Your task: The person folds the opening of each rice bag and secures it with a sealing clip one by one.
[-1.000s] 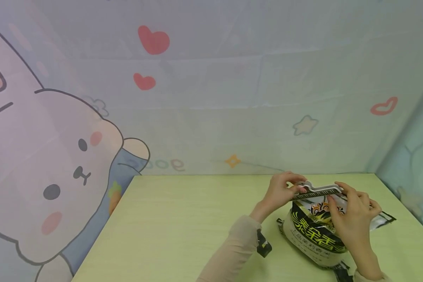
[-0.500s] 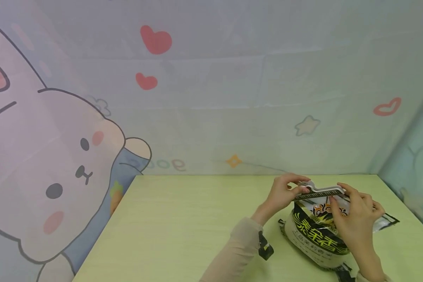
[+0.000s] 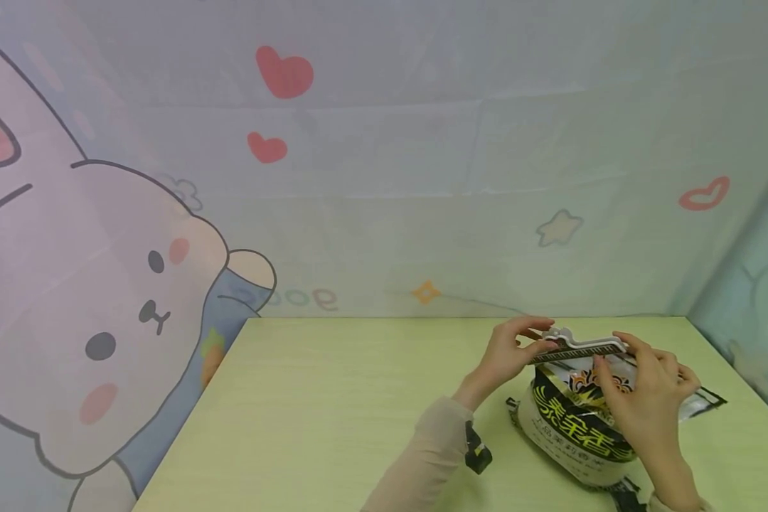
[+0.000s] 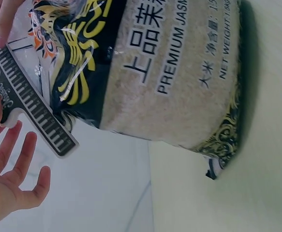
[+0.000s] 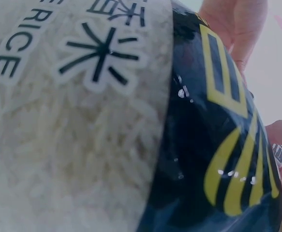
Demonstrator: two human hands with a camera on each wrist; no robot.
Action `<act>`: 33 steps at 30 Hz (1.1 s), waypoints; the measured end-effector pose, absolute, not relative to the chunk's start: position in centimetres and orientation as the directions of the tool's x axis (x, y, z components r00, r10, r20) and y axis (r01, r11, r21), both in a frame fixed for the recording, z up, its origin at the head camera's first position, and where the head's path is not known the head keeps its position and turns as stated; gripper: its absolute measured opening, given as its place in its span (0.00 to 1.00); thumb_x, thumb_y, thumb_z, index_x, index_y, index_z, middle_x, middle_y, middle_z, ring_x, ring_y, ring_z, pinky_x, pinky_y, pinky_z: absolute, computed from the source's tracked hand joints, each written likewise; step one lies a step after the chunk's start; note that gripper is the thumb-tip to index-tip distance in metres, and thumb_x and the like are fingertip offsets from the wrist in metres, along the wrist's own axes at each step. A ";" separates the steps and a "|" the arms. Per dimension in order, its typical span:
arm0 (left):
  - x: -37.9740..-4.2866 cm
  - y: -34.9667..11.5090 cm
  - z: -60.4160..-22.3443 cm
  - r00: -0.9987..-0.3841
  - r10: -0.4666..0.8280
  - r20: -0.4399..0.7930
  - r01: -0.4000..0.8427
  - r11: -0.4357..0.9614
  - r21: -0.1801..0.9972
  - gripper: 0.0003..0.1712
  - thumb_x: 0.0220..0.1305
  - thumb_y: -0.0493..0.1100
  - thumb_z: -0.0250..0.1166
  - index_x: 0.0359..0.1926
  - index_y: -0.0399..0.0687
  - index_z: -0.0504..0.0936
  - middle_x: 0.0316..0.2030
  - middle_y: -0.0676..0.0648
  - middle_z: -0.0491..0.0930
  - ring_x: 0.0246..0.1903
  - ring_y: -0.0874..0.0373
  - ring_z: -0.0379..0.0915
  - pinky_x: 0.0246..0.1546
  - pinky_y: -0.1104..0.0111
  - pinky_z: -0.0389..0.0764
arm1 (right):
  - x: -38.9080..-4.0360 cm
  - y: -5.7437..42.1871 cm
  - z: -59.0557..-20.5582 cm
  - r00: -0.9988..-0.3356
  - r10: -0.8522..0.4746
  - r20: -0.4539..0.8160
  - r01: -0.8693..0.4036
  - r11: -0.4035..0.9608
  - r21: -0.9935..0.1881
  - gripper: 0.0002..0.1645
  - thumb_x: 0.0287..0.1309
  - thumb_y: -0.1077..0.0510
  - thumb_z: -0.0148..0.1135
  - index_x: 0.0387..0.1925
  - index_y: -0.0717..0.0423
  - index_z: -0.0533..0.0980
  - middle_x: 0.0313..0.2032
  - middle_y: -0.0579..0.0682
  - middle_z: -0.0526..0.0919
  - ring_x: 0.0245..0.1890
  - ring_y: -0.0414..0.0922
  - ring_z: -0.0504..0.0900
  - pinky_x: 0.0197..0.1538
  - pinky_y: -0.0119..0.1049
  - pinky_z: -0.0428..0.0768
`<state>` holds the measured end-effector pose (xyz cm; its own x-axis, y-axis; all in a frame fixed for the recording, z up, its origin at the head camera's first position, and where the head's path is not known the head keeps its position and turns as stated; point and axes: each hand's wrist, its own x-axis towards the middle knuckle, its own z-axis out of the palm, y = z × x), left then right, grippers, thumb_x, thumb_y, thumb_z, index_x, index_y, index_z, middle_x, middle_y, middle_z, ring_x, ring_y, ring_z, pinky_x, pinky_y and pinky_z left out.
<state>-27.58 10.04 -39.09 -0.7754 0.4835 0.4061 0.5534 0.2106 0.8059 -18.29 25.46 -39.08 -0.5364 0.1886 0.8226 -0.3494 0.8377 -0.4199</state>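
A bag of jasmine rice (image 3: 572, 444), pale with a black band and yellow lettering, stands on the table, its silvery top folded over. Across that top lies a piano-shaped bag clip (image 3: 579, 352) with a keyboard strip. My left hand (image 3: 504, 355) pinches the clip's raised end between thumb and index finger; in the left wrist view its other fingers are spread beneath the clip (image 4: 34, 99). My right hand (image 3: 653, 391) pinches the clip's other end, thumb in front by the keyboard's lower edge. The rice bag (image 5: 107, 121) fills most of the right wrist view.
The light green table (image 3: 333, 412) stretches away to the left. Behind it hangs a cloth backdrop (image 3: 390, 213) printed with a rabbit and hearts. A black piece of packaging (image 3: 478, 449) shows beside the left forearm. The bag's silvery corner (image 3: 704, 404) sticks out to the right.
Both hands keep their hold on the clip and have barely moved. The whole head view has shifted slightly.
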 end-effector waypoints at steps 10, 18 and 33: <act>-28.1 9.2 -41.2 -0.803 0.497 0.330 0.490 0.235 0.839 0.21 0.57 0.45 0.61 0.52 0.47 0.75 0.46 0.46 0.79 0.45 0.54 0.76 0.36 0.81 0.74 | -18.1 25.3 -38.8 -0.531 0.210 0.821 -0.355 0.824 -0.441 0.21 0.54 0.57 0.60 0.47 0.68 0.72 0.38 0.69 0.76 0.37 0.62 0.64 0.49 0.60 0.43; -28.3 8.9 -43.0 -0.817 0.480 0.320 0.459 0.203 0.865 0.19 0.58 0.45 0.59 0.51 0.48 0.76 0.46 0.46 0.79 0.43 0.57 0.76 0.37 0.79 0.75 | -18.0 25.2 -38.7 -0.540 0.242 0.806 -0.354 0.804 -0.478 0.20 0.54 0.59 0.59 0.46 0.68 0.72 0.38 0.69 0.76 0.39 0.62 0.64 0.51 0.60 0.42; -28.4 9.2 -44.8 -0.832 0.421 0.361 0.450 0.133 0.883 0.15 0.60 0.41 0.57 0.46 0.40 0.78 0.42 0.42 0.80 0.37 0.58 0.79 0.35 0.80 0.75 | -18.9 24.8 -39.1 -0.456 0.331 0.826 -0.375 0.770 -0.516 0.15 0.59 0.57 0.54 0.39 0.66 0.77 0.32 0.68 0.77 0.39 0.30 0.62 0.53 0.51 0.44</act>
<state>-28.38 9.22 -44.76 -0.8321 0.4213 0.3608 0.4500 0.1326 0.8831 -18.89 24.84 -39.08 -0.4560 0.3315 0.8259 -0.3748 0.7702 -0.5160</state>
